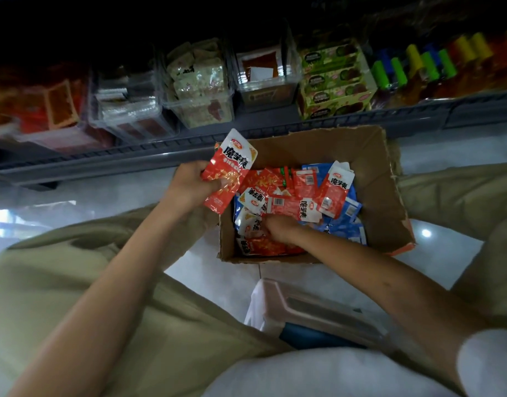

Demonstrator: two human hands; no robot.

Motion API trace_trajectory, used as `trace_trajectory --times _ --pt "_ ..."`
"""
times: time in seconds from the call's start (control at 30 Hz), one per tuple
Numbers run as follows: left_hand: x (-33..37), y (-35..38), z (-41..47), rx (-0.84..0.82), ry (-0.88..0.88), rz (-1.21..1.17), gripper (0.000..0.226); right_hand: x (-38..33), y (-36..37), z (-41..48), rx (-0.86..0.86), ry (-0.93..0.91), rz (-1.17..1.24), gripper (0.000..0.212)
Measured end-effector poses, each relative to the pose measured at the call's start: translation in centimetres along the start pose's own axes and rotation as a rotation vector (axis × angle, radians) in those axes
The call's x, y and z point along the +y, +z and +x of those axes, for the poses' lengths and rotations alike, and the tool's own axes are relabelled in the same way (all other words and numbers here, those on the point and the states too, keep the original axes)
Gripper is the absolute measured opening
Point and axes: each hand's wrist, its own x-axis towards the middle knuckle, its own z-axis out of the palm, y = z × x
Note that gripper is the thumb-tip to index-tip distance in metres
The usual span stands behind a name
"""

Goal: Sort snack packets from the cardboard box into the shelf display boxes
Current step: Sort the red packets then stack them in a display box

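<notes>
An open cardboard box (pixel 378 184) stands on the floor between my knees, holding a heap of red-and-white snack packets (pixel 304 196) over blue packets (pixel 347 227). My left hand (pixel 192 184) is shut on a small stack of red packets (pixel 232 170), raised over the box's left wall. My right hand (pixel 278 227) reaches down into the box, fingers closed on a red packet (pixel 253 224) near the front left corner. Clear plastic display boxes (pixel 200 84) line the shelf beyond the box.
The grey shelf edge (pixel 246 133) runs just behind the box. Green cartons (pixel 332 81) and coloured tubes (pixel 418 67) fill the shelf's right side, red packs (pixel 46 107) the left. A pink stool (pixel 318 308) sits under me on the pale tile floor (pixel 447 144).
</notes>
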Motion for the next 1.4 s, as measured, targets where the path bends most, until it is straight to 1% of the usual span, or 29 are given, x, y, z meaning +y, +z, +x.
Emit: trace_trajectory --times 0.07,0.17,0.23,0.3,0.37,0.4,0.5,0.57,0.6,0.67,0.73,0.77,0.87,0.97,1.03,1.1,1.17,1.2,1.27,1.3,1.33,1.4 --pt "0.2 0.2 0.1 0.028 -0.034 -0.028 0.02 0.7 -0.5 -0.1 -0.015 -0.03 -0.072 0.031" --pt "1.0 0.6 0.3 0.042 -0.06 -0.112 0.019 2.1 -3.1 -1.4 -0.09 -0.074 -0.145 0.032" --pt "2.1 0.8 0.2 0.043 -0.046 -0.185 0.017 3.3 -5.9 -2.8 -0.12 -0.084 -0.118 0.033" --pt "3.1 1.0 0.1 0.049 -0.024 -0.264 0.013 4.4 -9.2 -4.4 -0.073 -0.086 -0.047 0.023" --pt "4.1 1.4 0.1 0.041 0.024 -0.346 0.011 5.5 -12.3 -6.1 0.037 -0.069 0.113 0.012" --pt "4.6 1.6 0.1 0.031 0.056 -0.386 0.01 6.1 -13.7 -7.0 0.103 -0.049 0.231 0.007" --pt "6.4 2.6 -0.1 0.021 0.119 -0.491 0.009 7.1 -16.9 -10.2 0.255 0.009 0.731 0.007" --pt "7.8 3.3 -0.1 0.035 0.124 -0.563 0.013 7.0 -18.0 -12.4 0.308 -0.029 1.073 0.011" --pt "8.4 3.6 -0.2 0.049 0.125 -0.589 0.016 6.8 -18.4 -13.4 0.332 -0.063 1.2 0.012" --pt "9.6 4.3 -0.2 0.093 0.145 -0.6 0.019 6.3 -19.4 -15.1 0.389 -0.14 1.32 0.01" --pt "10.6 4.9 -0.2 0.12 0.171 -0.624 0.018 5.6 -20.5 -16.1 0.404 -0.221 1.358 0.012" --pt "11.1 5.2 -0.3 0.116 0.175 -0.653 0.018 5.1 -21.0 -16.4 0.403 -0.243 1.332 0.012" --pt "13.0 5.8 -0.4 0.105 0.184 -0.742 0.02 3.4 -22.5 -16.4 0.464 -0.249 1.088 0.01" --pt "14.7 6.5 -0.5 0.088 0.214 -0.82 0.022 2.6 -23.4 -16.2 0.538 -0.258 0.972 0.015" --pt "15.4 7.0 -0.6 0.125 0.297 -0.771 0.022 2.8 -24.0 -16.4 0.575 -0.24 0.947 0.016" --pt "16.0 7.4 -0.5 0.166 0.378 -0.701 0.019 3.1 -24.5 -16.8 0.616 -0.213 0.87 0.015" --pt "16.7 7.5 -0.5 0.18 0.455 -0.64 0.022 3.5 -25.2 -17.1 0.716 -0.174 0.783 0.012" --pt "17.0 7.6 -0.6 0.174 0.5 -0.607 0.023 3.7 -25.6 -17.2 0.77 -0.16 0.804 0.018" --pt "17.6 7.9 -0.7 0.147 0.578 -0.525 0.023 4.0 -26.8 -17.6 0.789 -0.189 0.988 0.034" --pt "17.8 8.2 -0.8 0.13 0.604 -0.474 0.025 4.1 -27.5 -17.9 0.769 -0.229 1.085 0.037" --pt "18.1 8.5 -1.0 0.109 0.627 -0.435 0.027 4.1 -28.1 -18.3 0.754 -0.273 1.176 0.034" --pt "18.6 9.1 -1.5 0.071 0.654 -0.438 0.029 4.2 -28.9 -19.1 0.779 -0.329 1.349 0.03"
